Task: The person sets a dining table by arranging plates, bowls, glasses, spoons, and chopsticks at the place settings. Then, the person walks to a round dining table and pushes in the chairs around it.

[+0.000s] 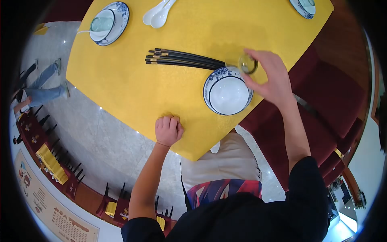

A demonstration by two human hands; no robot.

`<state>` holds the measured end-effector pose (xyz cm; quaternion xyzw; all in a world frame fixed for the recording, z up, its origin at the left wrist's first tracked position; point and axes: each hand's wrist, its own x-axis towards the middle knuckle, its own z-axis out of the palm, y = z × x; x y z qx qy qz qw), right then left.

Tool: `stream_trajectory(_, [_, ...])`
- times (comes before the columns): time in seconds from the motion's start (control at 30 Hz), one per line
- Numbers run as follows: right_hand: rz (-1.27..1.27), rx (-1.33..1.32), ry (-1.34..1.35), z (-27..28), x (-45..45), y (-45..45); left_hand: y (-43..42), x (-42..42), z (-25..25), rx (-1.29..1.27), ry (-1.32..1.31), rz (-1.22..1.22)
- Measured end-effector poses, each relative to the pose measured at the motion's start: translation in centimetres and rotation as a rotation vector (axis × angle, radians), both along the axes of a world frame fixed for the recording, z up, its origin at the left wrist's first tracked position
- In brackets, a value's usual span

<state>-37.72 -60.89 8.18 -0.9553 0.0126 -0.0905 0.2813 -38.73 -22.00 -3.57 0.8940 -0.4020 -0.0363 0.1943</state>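
My right hand point(274, 78) grips a small clear glass point(247, 63) between thumb and fingers, above the rim of a blue-patterned white plate. On that plate point(207, 84) sits a white bowl point(229, 96). A bundle of several black chopsticks point(183, 59) with gold bands lies left of the glass, its right ends reaching the plate's edge. Curled into a loose fist, my left hand point(168, 130) rests on the yellow tablecloth near the table's front edge, with nothing visible in it.
Two white spoons point(160, 15) lie at the far side of the yellow table point(121, 76). One place setting point(121, 26) with a bowl, glass and spoon stands far left, another point(303, 9) far right. Dark red chairs point(298, 129) stand at the right. People point(44, 86) are in the background.
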Motion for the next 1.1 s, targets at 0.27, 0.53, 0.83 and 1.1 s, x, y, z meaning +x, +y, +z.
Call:
stream_trajectory(0.27, [0.226, -0.021, 0.241, 1.2, -3.9, 3.9, -0.1, 0.2, 0.3, -0.004, 0.012, 0.005])
stream_trajectory(0.53, [0.24, -0.078, 0.316, -0.3, -4.9, 4.7, 0.2, 0.1, -0.1, 0.011, 0.017, -0.002])
stream_trajectory(0.83, [0.222, -0.121, 0.203, 3.6, 0.0, 3.4, 0.4, 0.1, -0.3, -0.001, 0.018, 0.012])
stream_trajectory(1.1, [0.242, -0.339, -0.2, -6.9, 21.2, 3.8, 0.5, -0.1, -0.1, 0.017, 0.017, -0.012])
